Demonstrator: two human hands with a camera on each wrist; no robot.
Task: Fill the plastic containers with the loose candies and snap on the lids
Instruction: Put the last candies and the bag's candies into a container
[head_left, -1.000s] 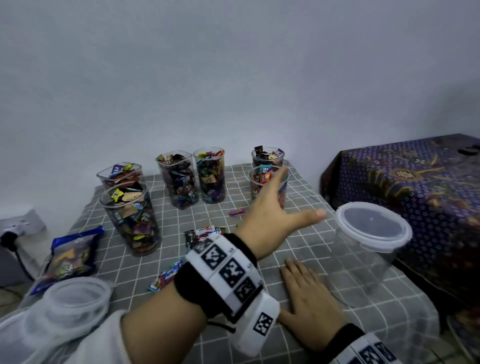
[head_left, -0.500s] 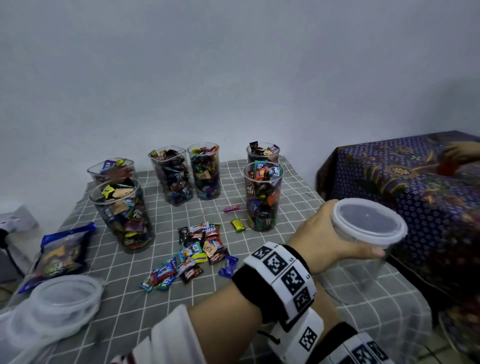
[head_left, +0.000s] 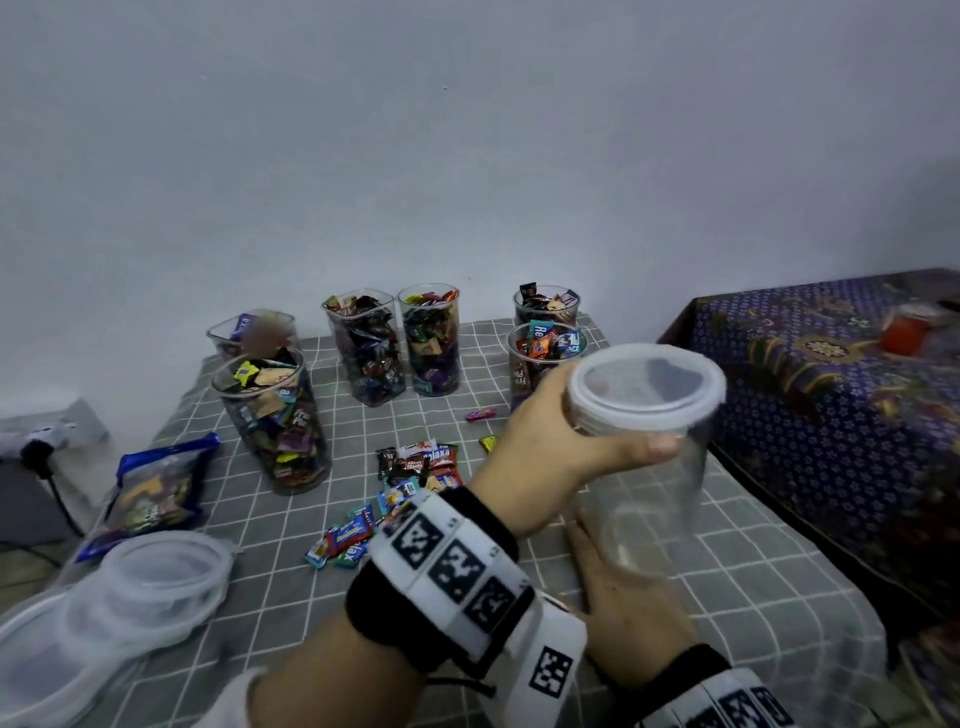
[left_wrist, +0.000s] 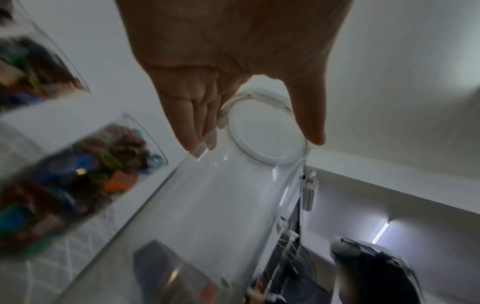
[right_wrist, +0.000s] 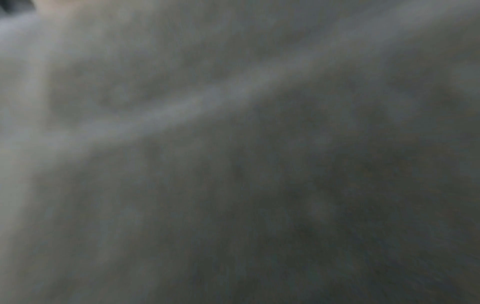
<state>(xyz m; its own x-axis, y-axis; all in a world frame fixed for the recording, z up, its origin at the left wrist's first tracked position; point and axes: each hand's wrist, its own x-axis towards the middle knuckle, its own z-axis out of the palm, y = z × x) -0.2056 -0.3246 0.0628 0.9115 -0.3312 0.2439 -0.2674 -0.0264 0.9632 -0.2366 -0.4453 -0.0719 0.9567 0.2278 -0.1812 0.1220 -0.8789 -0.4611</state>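
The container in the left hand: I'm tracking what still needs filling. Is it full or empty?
Empty: the container shows clear walls, no candies inside, with its lid on.

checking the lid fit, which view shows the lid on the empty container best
The head view: the white lid shows whole, seated on the empty container that the left hand grips. The left wrist view shows it from below, through clear plastic. The right wrist view is blur.

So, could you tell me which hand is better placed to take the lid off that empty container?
The right hand. It lies flat and free on the table just below the container, while the left hand already grips the container under its lid and can steady it.
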